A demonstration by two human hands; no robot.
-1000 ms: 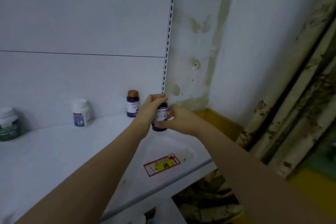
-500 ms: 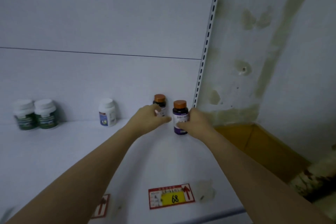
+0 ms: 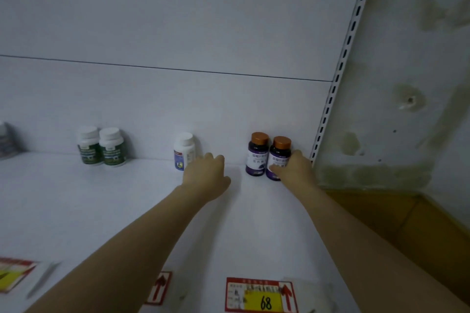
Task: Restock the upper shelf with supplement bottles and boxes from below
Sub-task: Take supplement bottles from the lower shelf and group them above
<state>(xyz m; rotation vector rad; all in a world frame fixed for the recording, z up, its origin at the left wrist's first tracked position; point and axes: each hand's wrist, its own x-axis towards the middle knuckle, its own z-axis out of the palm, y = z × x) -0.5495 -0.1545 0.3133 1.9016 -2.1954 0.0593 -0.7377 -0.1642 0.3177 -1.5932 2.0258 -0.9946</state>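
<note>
– Red-and-yellow price tag [image 3: 262, 296] at the shelf [image 3: 76, 211] front edge. Beyond it the left hand [image 3: 207, 175], fingers loosely curled, empty, beside a white bottle [image 3: 184, 151]. The other?
– The right hand [image 3: 292, 168] wraps the purple bottle [image 3: 278, 157] in the back right corner, just beside its twin bottle [image 3: 258, 154]. Label faces out, likely squaring the row

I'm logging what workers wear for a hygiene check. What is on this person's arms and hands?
Nothing visible. The left forearm and right forearm are bare to the picture's edge, no sleeves. The left hand and right hand have no gloves; neither wrist shows a watch or bracelet.
</note>
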